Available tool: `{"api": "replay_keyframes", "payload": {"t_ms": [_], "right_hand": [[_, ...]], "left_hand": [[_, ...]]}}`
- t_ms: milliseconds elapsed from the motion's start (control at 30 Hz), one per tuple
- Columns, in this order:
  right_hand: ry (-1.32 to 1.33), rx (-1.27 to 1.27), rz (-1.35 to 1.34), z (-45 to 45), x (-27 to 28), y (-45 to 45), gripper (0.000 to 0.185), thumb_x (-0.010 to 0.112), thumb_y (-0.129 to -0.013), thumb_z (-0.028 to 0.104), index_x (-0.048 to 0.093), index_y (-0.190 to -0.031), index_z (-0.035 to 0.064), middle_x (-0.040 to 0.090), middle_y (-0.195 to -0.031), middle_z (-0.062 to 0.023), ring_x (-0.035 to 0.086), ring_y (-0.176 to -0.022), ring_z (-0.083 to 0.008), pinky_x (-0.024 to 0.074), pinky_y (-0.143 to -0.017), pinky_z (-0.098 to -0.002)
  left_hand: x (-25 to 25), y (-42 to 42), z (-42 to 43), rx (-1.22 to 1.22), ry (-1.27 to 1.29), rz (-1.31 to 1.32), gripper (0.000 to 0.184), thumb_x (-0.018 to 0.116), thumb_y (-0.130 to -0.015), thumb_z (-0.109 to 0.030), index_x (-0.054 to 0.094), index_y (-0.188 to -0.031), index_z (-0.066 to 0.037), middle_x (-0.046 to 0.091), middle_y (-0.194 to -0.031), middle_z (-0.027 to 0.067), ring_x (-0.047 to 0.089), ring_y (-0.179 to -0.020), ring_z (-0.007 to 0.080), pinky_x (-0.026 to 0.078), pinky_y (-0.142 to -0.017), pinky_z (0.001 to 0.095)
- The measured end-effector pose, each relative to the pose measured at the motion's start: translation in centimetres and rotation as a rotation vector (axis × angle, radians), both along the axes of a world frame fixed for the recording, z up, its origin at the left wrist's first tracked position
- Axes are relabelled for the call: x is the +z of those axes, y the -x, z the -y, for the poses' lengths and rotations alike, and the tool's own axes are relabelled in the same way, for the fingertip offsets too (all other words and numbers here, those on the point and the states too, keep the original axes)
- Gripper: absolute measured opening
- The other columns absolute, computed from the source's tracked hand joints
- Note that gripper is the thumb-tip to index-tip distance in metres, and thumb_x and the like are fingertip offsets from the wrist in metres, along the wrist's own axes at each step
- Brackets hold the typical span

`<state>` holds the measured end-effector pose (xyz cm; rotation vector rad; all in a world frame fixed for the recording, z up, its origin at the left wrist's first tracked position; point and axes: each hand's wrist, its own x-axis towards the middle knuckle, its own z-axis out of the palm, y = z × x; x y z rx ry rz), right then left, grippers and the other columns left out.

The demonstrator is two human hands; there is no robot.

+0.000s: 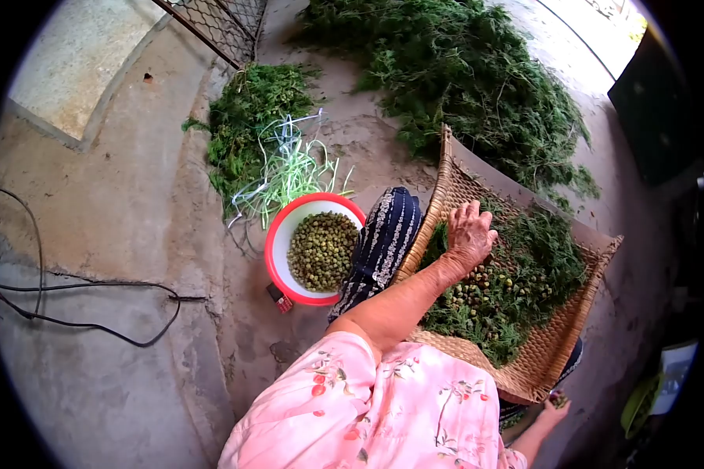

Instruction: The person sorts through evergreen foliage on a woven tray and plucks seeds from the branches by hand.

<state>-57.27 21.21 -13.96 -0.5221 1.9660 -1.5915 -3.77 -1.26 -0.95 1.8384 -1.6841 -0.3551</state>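
A woven basket tray [551,367] rests across my lap, holding green conifer sprigs [516,313] with small round cones [485,288] strewn among them. Over the tray's left part, my left hand [471,233] lies on the sprigs with its fingers curled; what is under the fingertips is hidden. Low at the right, outside the tray's near corner, my right hand [554,413] is closed around a few small greenish cones [558,399]. To the left of my knee stands a white bowl with a red rim [272,254], filled with more cones [321,252].
Cut conifer branches [477,78] form a big pile ahead, with a smaller heap [250,109] at the left. Pale plastic straps [301,172] lie beside the bowl. A black cable [152,340] loops over the concrete at left. A small red box [283,303] sits below the bowl.
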Motion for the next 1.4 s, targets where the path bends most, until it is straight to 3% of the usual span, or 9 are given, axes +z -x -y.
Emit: {"api": "replay_keyframes", "payload": {"t_ms": [67,133,167,233,533,600,967,1233,1400], "right_hand": [[-0.073,0.241,-0.563,-3.8,-3.3,3.0,0.034,0.055,-0.088,0.028,0.05,-0.105,-0.0009,0.056,-0.089,-0.0132,0.051,-0.066,-0.0192,0.0443,-0.053,-0.0252],[0.251,-0.204,1.015,-4.7,-3.0,5.1,0.061,0.069,-0.078,0.026,0.042,-0.12,-0.0094,0.056,-0.104,-0.0216,0.057,-0.089,-0.0311,0.0493,-0.079,-0.0396],[0.25,-0.206,1.014,-4.2,-1.7,3.3,0.061,0.069,-0.078,0.026,0.042,-0.12,-0.0094,0.056,-0.104,-0.0216,0.057,-0.089,-0.0311,0.0493,-0.079,-0.0396],[-0.597,-0.161,-0.54,-2.1,2.6,-4.1,0.072,0.068,-0.081,0.02,0.027,-0.135,-0.0042,0.049,-0.118,-0.0244,0.048,-0.105,-0.0274,0.0497,-0.082,-0.0393],[-0.275,0.079,-0.238,1.9,-2.0,3.2,0.061,0.056,-0.089,0.017,0.023,-0.137,-0.0007,0.052,-0.119,-0.0192,0.058,-0.091,-0.0282,0.0495,-0.082,-0.0391],[0.113,-0.261,0.7,7.0,0.6,7.0,0.039,0.052,-0.091,0.02,0.044,-0.124,0.0008,0.058,-0.108,-0.0146,0.059,-0.089,-0.0257,0.0497,-0.079,-0.0373],[0.202,0.659,-0.28,22.5,26.1,-26.9,0.026,0.057,-0.089,0.02,0.061,-0.109,0.0037,0.061,-0.099,-0.0042,0.058,-0.088,-0.013,0.0468,-0.076,-0.0251],[0.308,1.77,-0.805,19.1,16.9,-42.3,0.031,0.066,-0.071,0.006,0.057,-0.101,0.0034,0.056,-0.111,-0.0135,0.051,-0.106,-0.0312,0.0434,-0.087,-0.038],[0.426,1.79,-1.166,18.0,11.6,-42.2,0.03,0.059,-0.071,0.011,0.058,-0.101,0.0067,0.049,-0.122,-0.0093,0.039,-0.12,-0.0276,0.0338,-0.095,-0.042]], "left_hand": [[-0.2,-0.5,0.0,0.007,-0.02,0.005,0.033,0.067,-0.073,-0.026,0.06,-0.097,-0.005,0.048,-0.113,0.015,0.043,-0.11,0.0315,0.032,-0.094,0.0448],[-0.7,-0.8,0.1,0.035,-0.034,-0.001,0.035,0.067,-0.072,-0.027,0.059,-0.098,-0.005,0.046,-0.12,0.017,0.042,-0.113,0.0324,0.03,-0.096,0.0457],[-0.5,-0.8,0.0,0.035,-0.036,-0.001,0.035,0.067,-0.072,-0.027,0.059,-0.098,-0.005,0.046,-0.12,0.017,0.042,-0.113,0.0324,0.03,-0.096,0.0457],[0.0,-0.9,-0.1,0.004,-0.119,-0.012,0.035,0.067,-0.073,-0.027,0.059,-0.099,-0.004,0.044,-0.125,0.0189,0.041,-0.116,0.0332,0.029,-0.098,0.0471],[-0.2,-1.5,-0.2,-0.115,-0.189,0.16,0.031,0.067,-0.075,-0.028,0.059,-0.094,-0.005,0.05,-0.103,0.0152,0.049,-0.102,0.0303,0.034,-0.089,0.0459],[-0.5,-1.4,-0.1,-0.121,-0.176,0.15,0.03,0.067,-0.075,-0.028,0.06,-0.093,-0.005,0.051,-0.102,0.0152,0.049,-0.101,0.0304,0.035,-0.089,0.0457],[0.4,-1.9,1.4,-0.05,-0.067,-0.628,0.024,0.065,-0.079,-0.017,0.063,-0.096,0.0,0.065,-0.088,0.0088,0.06,-0.079,0.0161,0.05,-0.074,0.0278],[-0.9,-3.7,0.4,0.067,-0.238,-1.412,0.016,0.064,-0.082,-0.017,0.061,-0.095,-0.008,0.062,-0.078,-0.0013,0.056,-0.067,0.0074,0.045,-0.059,0.022],[-0.4,-4.5,0.1,0.164,-0.326,-1.437,0.015,0.062,-0.085,-0.022,0.062,-0.094,-0.009,0.064,-0.082,0.0012,0.06,-0.07,0.0105,0.048,-0.063,0.024]]}}
